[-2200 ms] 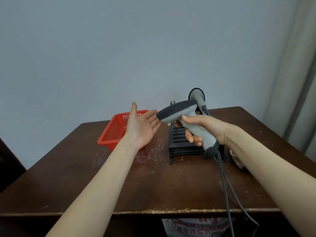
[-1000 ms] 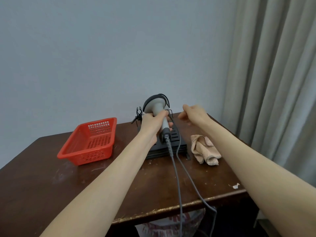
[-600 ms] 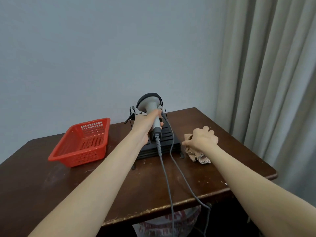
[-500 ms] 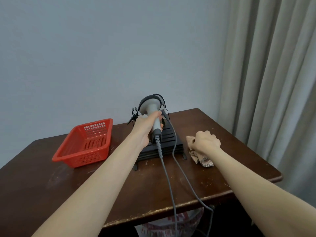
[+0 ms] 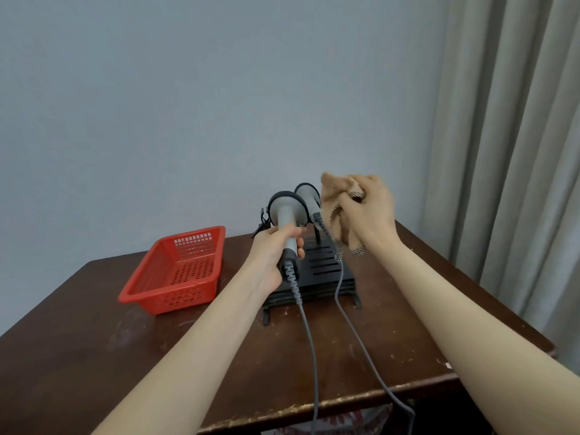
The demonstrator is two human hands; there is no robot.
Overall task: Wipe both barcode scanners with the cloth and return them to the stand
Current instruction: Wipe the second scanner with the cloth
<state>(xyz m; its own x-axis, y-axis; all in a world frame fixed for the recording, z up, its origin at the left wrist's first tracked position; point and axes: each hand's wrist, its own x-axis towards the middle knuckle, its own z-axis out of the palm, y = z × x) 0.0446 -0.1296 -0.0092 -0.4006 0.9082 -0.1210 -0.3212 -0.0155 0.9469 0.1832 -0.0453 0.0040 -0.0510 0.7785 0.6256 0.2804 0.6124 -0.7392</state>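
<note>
Currently, scanner (image 5: 286, 216): grey handle, dark rounded head, gripped upright in left hand (image 5: 270, 258)
Cloth (image 5: 333, 191): tan, crumpled, bunched in right hand (image 5: 370, 215), fingers curled

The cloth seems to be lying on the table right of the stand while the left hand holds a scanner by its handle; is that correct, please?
Not quite: in the head view the cloth is bunched in the right hand, held in the air near the stand, not on the table. The left hand does hold a scanner by its handle.
</note>
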